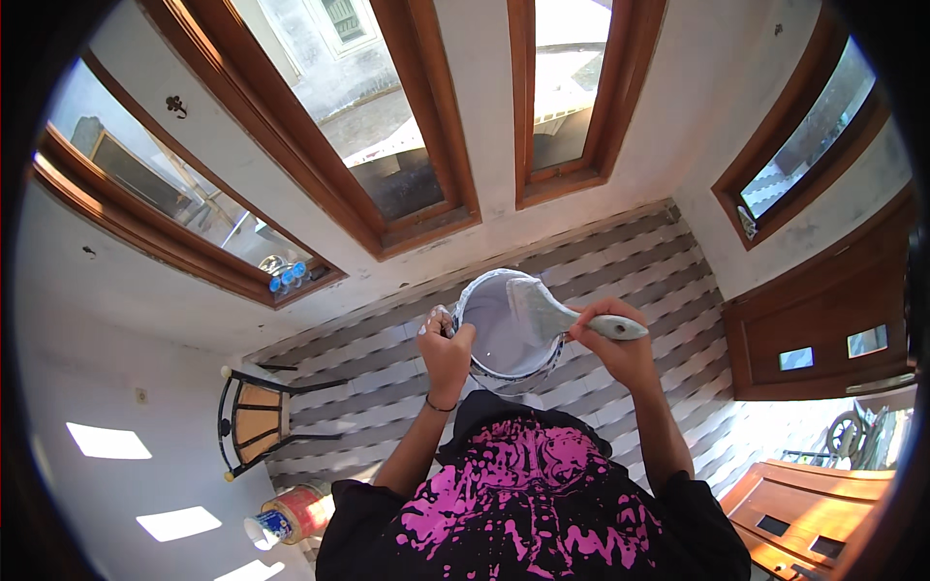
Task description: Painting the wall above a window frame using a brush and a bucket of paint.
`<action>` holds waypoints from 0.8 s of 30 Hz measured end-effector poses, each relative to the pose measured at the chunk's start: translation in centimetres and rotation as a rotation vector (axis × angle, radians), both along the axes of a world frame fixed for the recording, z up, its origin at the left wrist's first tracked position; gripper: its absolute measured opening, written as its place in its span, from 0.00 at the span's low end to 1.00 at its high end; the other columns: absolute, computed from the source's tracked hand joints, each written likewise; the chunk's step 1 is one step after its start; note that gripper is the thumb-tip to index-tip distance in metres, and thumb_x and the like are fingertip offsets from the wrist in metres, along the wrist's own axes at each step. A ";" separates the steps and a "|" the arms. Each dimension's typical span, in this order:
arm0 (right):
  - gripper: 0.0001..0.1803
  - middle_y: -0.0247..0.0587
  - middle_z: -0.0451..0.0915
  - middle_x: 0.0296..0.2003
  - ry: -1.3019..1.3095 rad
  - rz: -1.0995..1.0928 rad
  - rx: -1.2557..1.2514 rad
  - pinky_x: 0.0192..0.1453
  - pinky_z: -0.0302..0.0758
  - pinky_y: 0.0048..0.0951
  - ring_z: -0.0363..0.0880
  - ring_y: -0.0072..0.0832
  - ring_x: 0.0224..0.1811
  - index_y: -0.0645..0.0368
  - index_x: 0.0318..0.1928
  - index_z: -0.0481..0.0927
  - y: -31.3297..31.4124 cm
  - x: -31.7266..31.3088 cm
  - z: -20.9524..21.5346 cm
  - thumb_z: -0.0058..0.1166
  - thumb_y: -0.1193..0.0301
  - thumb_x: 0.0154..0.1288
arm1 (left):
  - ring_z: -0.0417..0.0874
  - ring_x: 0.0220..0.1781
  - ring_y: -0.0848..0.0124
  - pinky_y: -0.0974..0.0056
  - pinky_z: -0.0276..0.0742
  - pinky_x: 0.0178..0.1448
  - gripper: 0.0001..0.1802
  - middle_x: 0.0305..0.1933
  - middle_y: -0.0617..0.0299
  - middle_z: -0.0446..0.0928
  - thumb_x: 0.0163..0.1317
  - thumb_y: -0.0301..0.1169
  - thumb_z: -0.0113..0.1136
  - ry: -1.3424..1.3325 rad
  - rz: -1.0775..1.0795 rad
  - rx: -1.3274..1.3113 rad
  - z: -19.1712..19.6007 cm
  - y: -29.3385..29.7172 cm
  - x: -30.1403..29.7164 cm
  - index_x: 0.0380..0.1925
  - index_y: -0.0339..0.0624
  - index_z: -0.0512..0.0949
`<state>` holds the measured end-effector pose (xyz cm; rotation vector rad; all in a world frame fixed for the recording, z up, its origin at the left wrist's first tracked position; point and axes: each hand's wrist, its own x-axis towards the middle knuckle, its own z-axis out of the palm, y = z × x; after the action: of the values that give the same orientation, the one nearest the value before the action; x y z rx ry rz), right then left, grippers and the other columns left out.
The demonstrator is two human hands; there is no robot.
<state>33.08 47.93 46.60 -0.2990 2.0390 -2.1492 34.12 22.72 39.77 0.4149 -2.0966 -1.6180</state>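
Observation:
A round paint bucket [557, 363] hangs in front of my body, with pale greyish-white paint [494, 334] inside. My left hand [447, 351] is closed on the bucket's left rim, its thumb over the edge. In my right hand [620, 339] is a wide paintbrush [552, 315], gripped by its light handle. The brush lies tilted across the bucket's right rim, with its paint-coated bristles over the opening. Whether the bristles touch the paint, I cannot tell. Specks of paint mark the fingers of my left hand.
Ahead stands a white wall [484, 145] with tall brown-framed windows. A chair [260, 423] is at the left, and a red container [298, 513] sits lower left. Bottles with blue caps [288, 278] stand on a window ledge. Wooden doors [823, 320] are at the right, above patterned tiles [639, 281].

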 end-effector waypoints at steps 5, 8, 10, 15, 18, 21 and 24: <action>0.06 0.50 0.86 0.44 0.308 -0.021 0.071 0.40 0.78 0.23 0.81 0.19 0.36 0.62 0.35 0.80 -1.2 -1.7 4.8 0.63 0.82 0.57 | 0.52 0.24 0.78 0.66 0.50 0.26 0.16 0.19 0.69 0.53 0.40 0.22 0.57 -0.022 -0.095 0.210 0.9 -1.9 -2.7 0.17 0.39 0.57; 0.07 0.54 0.85 0.44 0.625 0.048 0.131 0.39 0.79 0.24 0.84 0.24 0.34 0.62 0.35 0.81 -2.4 -3.1 8.5 0.62 0.83 0.56 | 0.52 0.25 0.78 0.67 0.50 0.27 0.16 0.19 0.69 0.52 0.39 0.22 0.58 -0.041 -0.145 0.314 1.7 -3.3 -4.2 0.17 0.38 0.57; 0.07 0.56 0.85 0.44 0.738 0.068 0.150 0.39 0.79 0.24 0.85 0.27 0.34 0.61 0.35 0.81 -3.0 -4.1 11.0 0.62 0.83 0.55 | 0.52 0.25 0.78 0.67 0.50 0.27 0.16 0.20 0.69 0.53 0.39 0.23 0.58 -0.029 -0.157 0.314 2.7 -4.0 -5.1 0.17 0.39 0.58; 0.08 0.58 0.84 0.44 0.996 0.036 0.133 0.39 0.81 0.25 0.86 0.32 0.34 0.59 0.34 0.81 -5.5 -6.0 14.8 0.63 0.82 0.53 | 0.52 0.26 0.78 0.67 0.51 0.28 0.15 0.20 0.70 0.53 0.39 0.24 0.58 -0.005 -0.182 0.290 4.6 -6.1 -6.7 0.17 0.40 0.58; 0.08 0.56 0.85 0.44 1.046 0.030 0.093 0.36 0.80 0.26 0.85 0.29 0.31 0.60 0.34 0.81 -6.7 -7.0 14.5 0.63 0.81 0.53 | 0.52 0.26 0.78 0.67 0.51 0.28 0.15 0.21 0.70 0.54 0.39 0.23 0.58 -0.020 -0.196 0.311 4.6 -7.4 -7.2 0.17 0.40 0.59; 0.06 0.54 0.86 0.43 0.818 0.140 0.346 0.31 0.77 0.28 0.82 0.28 0.26 0.61 0.33 0.81 -8.3 -7.4 8.5 0.63 0.81 0.54 | 0.53 0.26 0.79 0.67 0.52 0.28 0.15 0.21 0.70 0.53 0.40 0.23 0.58 0.000 -0.175 0.331 4.1 -7.9 -7.4 0.17 0.40 0.58; 0.05 0.53 0.86 0.43 0.663 0.163 0.301 0.31 0.76 0.28 0.81 0.28 0.25 0.62 0.32 0.81 -9.3 -7.5 4.2 0.63 0.82 0.54 | 0.53 0.25 0.79 0.67 0.51 0.27 0.16 0.20 0.70 0.53 0.40 0.22 0.58 0.029 -0.121 0.283 3.9 -8.1 -7.6 0.17 0.40 0.57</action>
<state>25.58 38.67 50.79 -1.2138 2.5049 -1.7487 26.57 14.59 43.67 0.3582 -1.9076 -1.9891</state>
